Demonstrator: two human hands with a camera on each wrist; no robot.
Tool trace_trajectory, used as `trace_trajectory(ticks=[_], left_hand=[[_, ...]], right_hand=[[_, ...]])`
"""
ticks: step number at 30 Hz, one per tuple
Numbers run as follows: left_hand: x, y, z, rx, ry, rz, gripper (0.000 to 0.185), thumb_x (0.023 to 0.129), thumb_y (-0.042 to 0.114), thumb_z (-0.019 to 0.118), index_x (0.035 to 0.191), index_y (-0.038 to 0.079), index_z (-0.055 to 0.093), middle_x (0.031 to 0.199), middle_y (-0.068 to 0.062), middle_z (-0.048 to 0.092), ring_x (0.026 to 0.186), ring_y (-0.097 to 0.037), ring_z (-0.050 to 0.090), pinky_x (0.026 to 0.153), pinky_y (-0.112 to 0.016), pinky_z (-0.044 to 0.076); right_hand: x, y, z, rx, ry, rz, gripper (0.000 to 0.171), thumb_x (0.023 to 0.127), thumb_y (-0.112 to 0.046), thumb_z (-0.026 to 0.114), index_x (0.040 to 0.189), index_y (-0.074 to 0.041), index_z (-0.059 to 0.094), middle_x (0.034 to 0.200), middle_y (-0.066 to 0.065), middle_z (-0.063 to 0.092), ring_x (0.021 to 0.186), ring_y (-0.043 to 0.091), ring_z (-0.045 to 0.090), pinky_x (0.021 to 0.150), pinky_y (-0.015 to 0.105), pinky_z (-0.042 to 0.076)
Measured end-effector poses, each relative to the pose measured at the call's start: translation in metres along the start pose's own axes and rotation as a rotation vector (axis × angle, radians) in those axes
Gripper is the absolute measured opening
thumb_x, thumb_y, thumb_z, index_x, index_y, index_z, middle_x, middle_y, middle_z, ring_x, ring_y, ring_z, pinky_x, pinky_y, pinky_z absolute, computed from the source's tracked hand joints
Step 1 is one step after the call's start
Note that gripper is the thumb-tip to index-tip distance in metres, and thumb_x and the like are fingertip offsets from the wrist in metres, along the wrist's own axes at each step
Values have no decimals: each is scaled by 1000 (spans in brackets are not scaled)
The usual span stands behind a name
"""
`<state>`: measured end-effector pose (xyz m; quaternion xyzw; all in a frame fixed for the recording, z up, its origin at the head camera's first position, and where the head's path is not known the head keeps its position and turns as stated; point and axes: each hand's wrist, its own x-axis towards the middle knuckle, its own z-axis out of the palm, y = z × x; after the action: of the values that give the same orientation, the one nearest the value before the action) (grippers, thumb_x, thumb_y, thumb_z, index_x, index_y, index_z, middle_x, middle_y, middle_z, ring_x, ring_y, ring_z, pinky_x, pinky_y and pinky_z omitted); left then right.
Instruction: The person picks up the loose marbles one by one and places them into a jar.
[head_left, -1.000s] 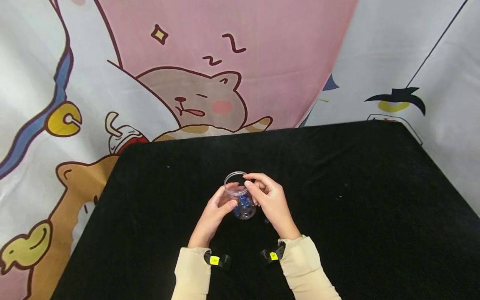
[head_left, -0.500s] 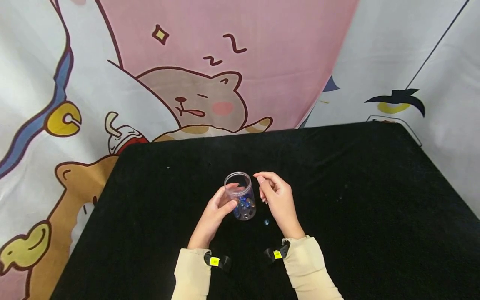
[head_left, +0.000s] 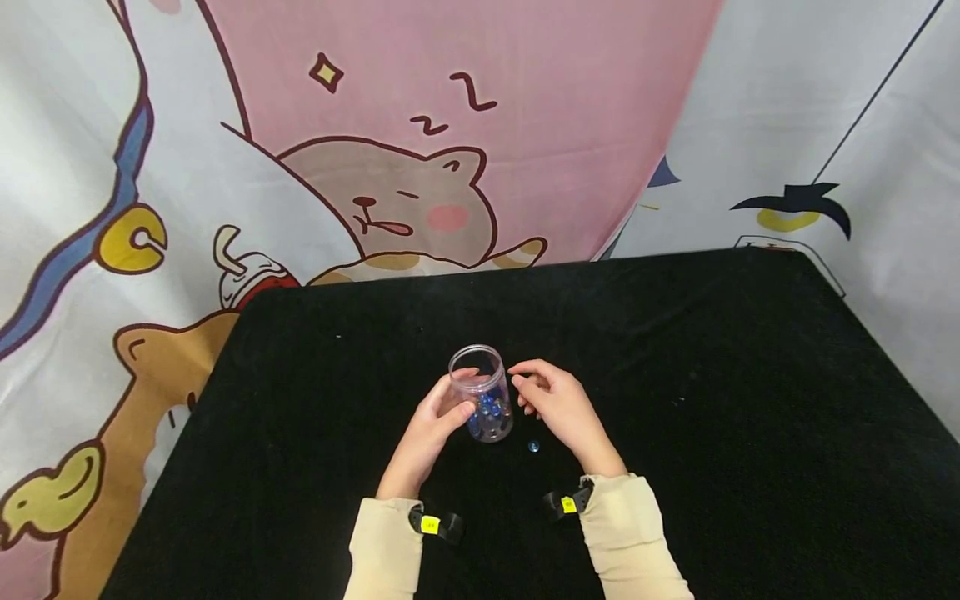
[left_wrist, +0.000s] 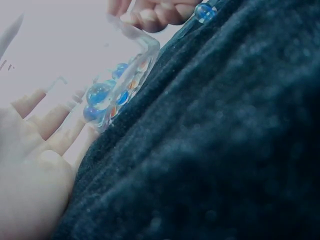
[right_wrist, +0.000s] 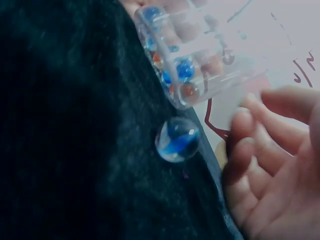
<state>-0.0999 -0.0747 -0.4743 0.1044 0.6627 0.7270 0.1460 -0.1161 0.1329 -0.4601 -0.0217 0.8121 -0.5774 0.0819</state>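
Observation:
My left hand (head_left: 426, 427) grips a clear plastic jar (head_left: 486, 385) from its left side, thumb at the front. The jar has no lid and stands on the black cloth. Several glass marbles (right_wrist: 185, 70), blue and some orange, lie in its bottom. Just right of the jar is my right hand (head_left: 561, 410), fingers loosely bent, with nothing visible between them. One clear marble with a blue swirl (head_left: 533, 447) rests on the cloth below the right hand; the right wrist view shows that loose marble (right_wrist: 177, 140) close up, apart from the fingers.
A black cloth (head_left: 712, 400) covers the table, whose far edge meets a cartoon-printed curtain (head_left: 585, 100). Small pale specks (head_left: 678, 401) dot the cloth. A black wrist strap (head_left: 438, 525) is on the left wrist, another strap (head_left: 567, 504) on the right.
My right hand has drawn away from the jar's mouth to the right, then dropped a little lower. The loose marble has come into fuller view. The left hand and jar stay put.

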Motion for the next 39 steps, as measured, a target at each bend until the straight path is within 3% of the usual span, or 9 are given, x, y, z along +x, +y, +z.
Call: trace_trajectory(ticks=[5, 16, 22, 28, 39], left_hand=[[0, -3, -1, 7, 1, 7, 43, 90, 23, 52, 131, 18, 40, 129, -3, 48, 119, -19, 43, 98, -50, 28], [-5, 19, 6, 24, 0, -12, 41, 91, 16, 49, 131, 12, 40, 127, -4, 50, 117, -20, 46, 98, -50, 29], [-5, 19, 6, 26, -3, 0, 41, 91, 14, 49, 131, 12, 40, 128, -3, 49, 118, -19, 45, 98, -50, 29], [-2, 7, 2, 7, -6, 8, 42, 91, 15, 50, 132, 13, 40, 129, -3, 49, 119, -19, 44, 99, -49, 28], [-2, 18, 5, 21, 0, -10, 42, 92, 14, 48, 132, 9, 38, 128, -5, 49, 118, -20, 45, 99, -48, 29]], right_hand=[[0, 2, 3, -101, -85, 26, 19, 88, -25, 55, 106, -19, 60, 74, 2, 59, 64, 17, 57, 60, 30, 47], [0, 5, 6, -192, -81, 36, 19, 88, -26, 55, 105, -19, 60, 72, -2, 59, 62, 14, 56, 59, 29, 46], [1, 6, 8, -207, -76, 33, 20, 88, -26, 55, 105, -18, 60, 72, -2, 59, 63, 14, 56, 58, 28, 46], [2, 8, 9, -219, -67, 29, 20, 88, -27, 55, 104, -18, 61, 72, -3, 60, 62, 13, 56, 58, 28, 46], [6, 11, 8, -174, -60, 32, 19, 89, -27, 53, 105, -19, 60, 74, -2, 60, 65, 15, 56, 58, 29, 46]])
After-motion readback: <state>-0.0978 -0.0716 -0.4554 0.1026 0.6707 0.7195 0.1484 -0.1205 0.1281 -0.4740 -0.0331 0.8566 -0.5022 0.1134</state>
